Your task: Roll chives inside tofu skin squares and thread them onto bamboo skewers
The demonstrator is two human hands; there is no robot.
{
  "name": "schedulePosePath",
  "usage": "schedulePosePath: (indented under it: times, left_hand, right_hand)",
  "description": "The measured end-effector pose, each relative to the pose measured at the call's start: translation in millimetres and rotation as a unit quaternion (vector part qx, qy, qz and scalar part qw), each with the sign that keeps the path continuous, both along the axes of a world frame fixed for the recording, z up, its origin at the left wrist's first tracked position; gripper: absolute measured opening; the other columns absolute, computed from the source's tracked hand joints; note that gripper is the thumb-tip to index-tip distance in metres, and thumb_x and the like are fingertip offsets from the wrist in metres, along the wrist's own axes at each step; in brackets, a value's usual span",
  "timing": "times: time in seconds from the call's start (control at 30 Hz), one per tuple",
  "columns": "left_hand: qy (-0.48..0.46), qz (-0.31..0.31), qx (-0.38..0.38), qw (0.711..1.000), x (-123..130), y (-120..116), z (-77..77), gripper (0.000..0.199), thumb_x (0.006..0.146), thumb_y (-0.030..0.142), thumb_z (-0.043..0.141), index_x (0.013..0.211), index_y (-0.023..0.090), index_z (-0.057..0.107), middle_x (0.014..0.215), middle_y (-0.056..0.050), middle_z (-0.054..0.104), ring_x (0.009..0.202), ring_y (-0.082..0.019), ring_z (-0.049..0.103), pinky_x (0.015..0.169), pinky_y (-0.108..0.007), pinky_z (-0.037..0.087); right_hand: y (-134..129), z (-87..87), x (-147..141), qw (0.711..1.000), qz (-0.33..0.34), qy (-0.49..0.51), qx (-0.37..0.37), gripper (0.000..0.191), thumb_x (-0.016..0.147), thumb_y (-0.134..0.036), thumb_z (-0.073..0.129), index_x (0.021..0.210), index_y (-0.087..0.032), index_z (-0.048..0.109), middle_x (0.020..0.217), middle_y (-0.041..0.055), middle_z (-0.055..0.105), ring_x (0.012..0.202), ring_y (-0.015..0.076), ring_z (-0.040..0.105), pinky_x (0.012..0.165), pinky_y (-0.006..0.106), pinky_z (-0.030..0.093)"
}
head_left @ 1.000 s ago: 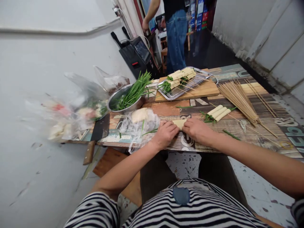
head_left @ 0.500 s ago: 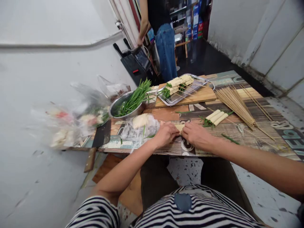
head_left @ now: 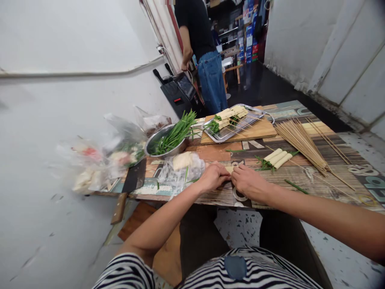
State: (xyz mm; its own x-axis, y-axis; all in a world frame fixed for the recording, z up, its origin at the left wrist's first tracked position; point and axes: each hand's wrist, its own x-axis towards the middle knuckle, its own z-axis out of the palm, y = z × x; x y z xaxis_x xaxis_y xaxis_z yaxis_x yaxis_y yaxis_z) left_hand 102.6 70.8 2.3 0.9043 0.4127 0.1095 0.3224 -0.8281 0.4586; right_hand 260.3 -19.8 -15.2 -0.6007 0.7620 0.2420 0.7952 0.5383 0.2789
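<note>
Both left hand (head_left: 213,177) and right hand (head_left: 249,183) have their grip clamped on a pale tofu-skin roll (head_left: 229,169) near the surface (head_left: 214,152)'s front edge, three greens-stuffed rolls (head_left: 276,157) just chilling off to the right.

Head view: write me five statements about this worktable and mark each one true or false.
1. The left hand and the right hand both touch a pale piece. True.
2. The tray stands on the floor. False: it rests on a wooden board.
3. Green stalks lie in the metal bowl. True.
4. The knife lies wholly on the table. False: its handle sticks out past the edge.
5. Three pale rolls lie between the right hand and the spread of sticks. True.
</note>
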Motion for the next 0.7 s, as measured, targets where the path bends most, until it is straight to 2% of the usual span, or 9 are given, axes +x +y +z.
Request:
schedulePosePath:
  times: [0.1, 0.33, 0.4, 0.5, 0.6, 0.7]
  left_hand:
    - [0.008, 0.013, 0.010, 1.000, -0.1, 1.5, -2.1, 0.011, 0.083, 0.023, 0.065, 0.079, 0.019, 0.074, 0.081, -0.002, 0.073, 0.080, -0.015, 0.062, 0.084, -0.027, 0.042]
    - [0.013, 0.015, -0.033, 0.999, -2.0, 3.5, -0.7, 0.014, 0.085, 0.023, 0.061, 0.085, 0.020, 0.074, 0.083, -0.001, 0.073, 0.077, -0.014, 0.063, 0.077, -0.024, 0.044]
    - [0.020, 0.032, -0.005, 0.999, -3.6, -0.8, 0.3, 0.012, 0.083, 0.026, 0.063, 0.087, 0.021, 0.073, 0.084, -0.001, 0.073, 0.078, -0.015, 0.062, 0.075, -0.025, 0.043]
    - [0.034, 0.060, 0.078, 0.995, -6.4, -9.6, -1.3, 0.012, 0.082, 0.030, 0.066, 0.087, 0.020, 0.071, 0.081, -0.002, 0.071, 0.082, -0.018, 0.060, 0.076, -0.029, 0.040]
    - [0.030, 0.059, 0.148, 0.987, -8.8, -16.7, -6.2, 0.013, 0.087, 0.030, 0.060, 0.085, 0.021, 0.069, 0.080, -0.003, 0.070, 0.085, -0.019, 0.057, 0.081, -0.034, 0.036]
    - [0.016, 0.057, 0.174, 0.983, -9.8, -20.1, -10.8, 0.020, 0.092, 0.031, 0.052, 0.085, 0.020, 0.068, 0.084, -0.004, 0.070, 0.088, -0.019, 0.055, 0.083, -0.036, 0.034]
  right_hand:
    - [0.7, 3.6, -1.9, 0.999, -0.018, 0.001, -0.041, 0.020, 0.087, -0.012, 0.048, 0.084, -0.009, 0.067, 0.080, 0.0126, 0.061, 0.081, 0.0219, 0.048, 0.074, 0.036, 0.033]
    - [12.6, 20.4, -1.1, 0.984, -0.033, -0.003, -0.173, 0.022, 0.084, -0.012, 0.048, 0.078, -0.010, 0.069, 0.079, 0.0138, 0.064, 0.080, 0.0218, 0.054, 0.070, 0.033, 0.033]
    - [15.3, 27.1, 0.5, 0.979, -0.037, 0.014, -0.198, 0.023, 0.084, -0.013, 0.049, 0.079, -0.009, 0.070, 0.079, 0.0141, 0.065, 0.079, 0.0208, 0.055, 0.068, 0.031, 0.033]
    - [18.1, 34.1, 3.3, 0.975, -0.041, 0.026, -0.217, 0.024, 0.084, -0.014, 0.049, 0.080, -0.009, 0.071, 0.079, 0.0139, 0.067, 0.075, 0.0191, 0.055, 0.064, 0.030, 0.032]
    - [20.3, 38.2, 6.3, 0.968, -0.045, 0.049, -0.243, 0.024, 0.082, -0.012, 0.048, 0.079, -0.008, 0.071, 0.078, 0.0139, 0.067, 0.071, 0.0174, 0.054, 0.061, 0.028, 0.030]
    - [21.8, 41.6, 8.5, 0.958, -0.058, 0.073, -0.270, 0.024, 0.081, -0.013, 0.049, 0.075, -0.009, 0.071, 0.074, 0.0131, 0.066, 0.067, 0.0161, 0.053, 0.058, 0.027, 0.028]
